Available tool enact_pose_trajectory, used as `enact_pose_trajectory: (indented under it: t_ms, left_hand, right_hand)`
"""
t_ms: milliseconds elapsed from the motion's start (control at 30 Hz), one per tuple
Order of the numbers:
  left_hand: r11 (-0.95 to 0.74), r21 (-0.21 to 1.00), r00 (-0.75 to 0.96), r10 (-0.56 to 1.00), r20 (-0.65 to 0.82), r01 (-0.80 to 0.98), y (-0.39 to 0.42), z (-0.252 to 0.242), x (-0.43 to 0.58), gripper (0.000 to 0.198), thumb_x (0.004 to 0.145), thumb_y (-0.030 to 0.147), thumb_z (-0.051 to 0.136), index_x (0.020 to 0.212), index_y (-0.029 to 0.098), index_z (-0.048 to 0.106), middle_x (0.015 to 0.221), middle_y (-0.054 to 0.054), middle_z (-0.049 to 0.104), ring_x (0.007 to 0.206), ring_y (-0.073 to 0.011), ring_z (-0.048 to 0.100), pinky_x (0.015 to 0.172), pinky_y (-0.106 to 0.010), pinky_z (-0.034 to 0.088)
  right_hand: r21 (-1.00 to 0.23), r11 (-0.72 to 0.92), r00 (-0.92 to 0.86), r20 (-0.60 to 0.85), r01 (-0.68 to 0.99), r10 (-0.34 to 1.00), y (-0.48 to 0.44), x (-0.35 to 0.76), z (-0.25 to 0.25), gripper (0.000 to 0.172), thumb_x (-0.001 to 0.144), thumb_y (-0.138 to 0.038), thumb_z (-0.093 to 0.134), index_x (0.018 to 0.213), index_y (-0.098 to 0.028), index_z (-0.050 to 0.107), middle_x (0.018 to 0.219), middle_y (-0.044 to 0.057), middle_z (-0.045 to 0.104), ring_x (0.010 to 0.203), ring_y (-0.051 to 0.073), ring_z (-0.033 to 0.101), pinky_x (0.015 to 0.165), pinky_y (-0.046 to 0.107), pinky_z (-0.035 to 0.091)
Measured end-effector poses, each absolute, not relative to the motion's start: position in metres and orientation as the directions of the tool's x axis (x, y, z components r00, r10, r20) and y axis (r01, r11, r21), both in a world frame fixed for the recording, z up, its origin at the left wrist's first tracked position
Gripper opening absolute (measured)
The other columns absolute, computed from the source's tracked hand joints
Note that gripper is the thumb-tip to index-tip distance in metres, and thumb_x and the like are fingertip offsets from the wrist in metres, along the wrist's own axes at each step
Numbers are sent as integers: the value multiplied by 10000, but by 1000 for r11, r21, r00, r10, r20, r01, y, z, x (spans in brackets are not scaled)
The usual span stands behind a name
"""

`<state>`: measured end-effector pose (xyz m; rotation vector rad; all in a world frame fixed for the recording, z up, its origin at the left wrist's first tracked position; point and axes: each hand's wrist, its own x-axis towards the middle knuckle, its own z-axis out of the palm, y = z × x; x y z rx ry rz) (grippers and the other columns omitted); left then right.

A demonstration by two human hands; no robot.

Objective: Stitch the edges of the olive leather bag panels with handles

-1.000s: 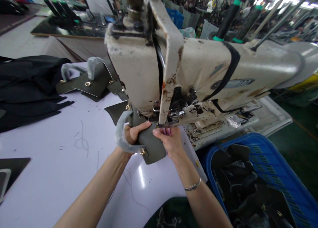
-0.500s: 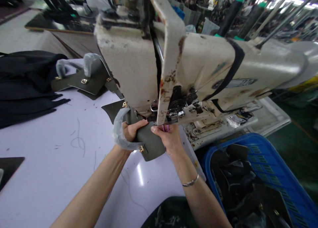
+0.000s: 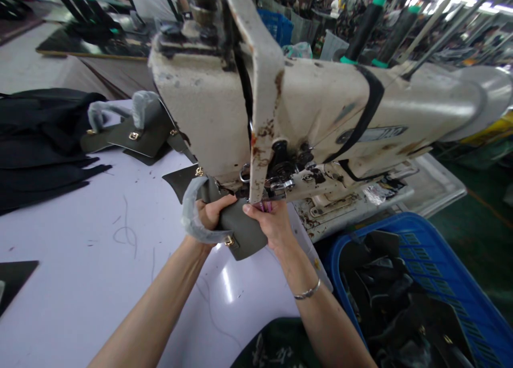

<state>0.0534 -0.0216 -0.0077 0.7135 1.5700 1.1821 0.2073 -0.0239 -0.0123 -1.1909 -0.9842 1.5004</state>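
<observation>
— Olive bag panel [image 3: 244,232]: where is it sitting in this shot?

— Just past a bracelet [image 3: 306,292] on the right wrist, the panel is hanging off the near edge of the white table [image 3: 100,250], pushed up under the head of a worn cream sewing machine [image 3: 320,117]. Both hands are gripping it.

— How are the fingers working?

— The left hand [image 3: 208,216] is curling shut around the panel's left edge, with a foam-wrapped handle [image 3: 191,218] looping over the wrist. The right hand [image 3: 274,229] is pinching the upper right edge, fingertips tucking in beneath the machine's front plate, partly hidden.

— What is worrying you?

— Those fingertips are working very close to the moving parts, so a slip could nip them. The foam loop or the gold buckle [image 3: 229,241] could also snag and drag the panel askew.

— And beyond?

— A blue basket [image 3: 441,266] of dark pieces is standing to the right. Across the table, more olive pieces [image 3: 140,135] and black material [image 3: 40,138] are lying stacked, with thread cones [image 3: 363,29] rising behind the machine.
</observation>
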Motion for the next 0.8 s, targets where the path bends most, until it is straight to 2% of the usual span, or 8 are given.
enact_pose_trajectory:
  t_ms: [167,300,400,533,633,700,800]
  left_hand:
    - [286,949,-349,882,-316,-135,-22,-14,52,360,615,360,868,917,194,764,998,-71,787,1014,-335,731,832,-378,642]
    - [300,945,-363,873,-326,-127,-22,-9,53,293,616,349,872,842,192,769,963,-81,780,1002,-341,730,837,-388,646]
    - [287,942,-359,873,-332,-173,-22,-2,60,344,605,341,871,897,188,772,986,-87,777,954,-327,738,790,-379,656]
    - [250,896,-397,829,-394,-367,-27,5,71,419,525,285,898,902,153,769,917,-115,766,795,-298,743,640,-341,651]
    - [244,865,-352,839,-415,-439,-30,7,73,456,509,266,931,920,138,782,922,-133,772,745,-290,738,584,-335,644]
    - [237,859,-318,858,-404,-453,-32,6,71,489,513,244,945,961,126,788,983,-151,778,794,-300,749,621,-338,657]
    - [187,864,-336,866,-369,-467,-34,3,74,507,506,199,953,981,126,792,1020,-142,782,862,-300,758,685,-327,665]
  right_hand:
    - [-950,-220,-76,-208,-220,975,-24,206,-10,185,653,-315,821,743,-219,690,776,-6,728,735,191,640,752,310,526]
    - [-961,-208,-63,-200,-181,978,-24,208,-12,198,659,-316,829,764,-218,692,788,-4,732,772,200,654,767,312,528]
    - [-957,-212,-70,-202,-199,977,-23,208,-11,217,648,-310,833,776,-214,687,785,-3,722,762,196,644,765,319,525]
    - [-927,-257,-99,-239,-272,966,-22,207,-10,248,622,-306,846,795,-198,704,810,15,727,759,196,639,770,331,526]
    - [-910,-281,-110,-260,-304,959,-22,208,-10,256,618,-300,850,810,-194,719,847,29,743,774,202,650,778,336,530]
    - [-932,-249,-112,-227,-263,968,-24,211,-12,225,652,-323,840,797,-195,725,852,29,745,785,201,652,776,326,522]
    - [-988,-150,-128,-144,-39,981,-29,222,-12,223,744,-396,801,709,-188,731,741,8,703,727,185,620,694,287,473]
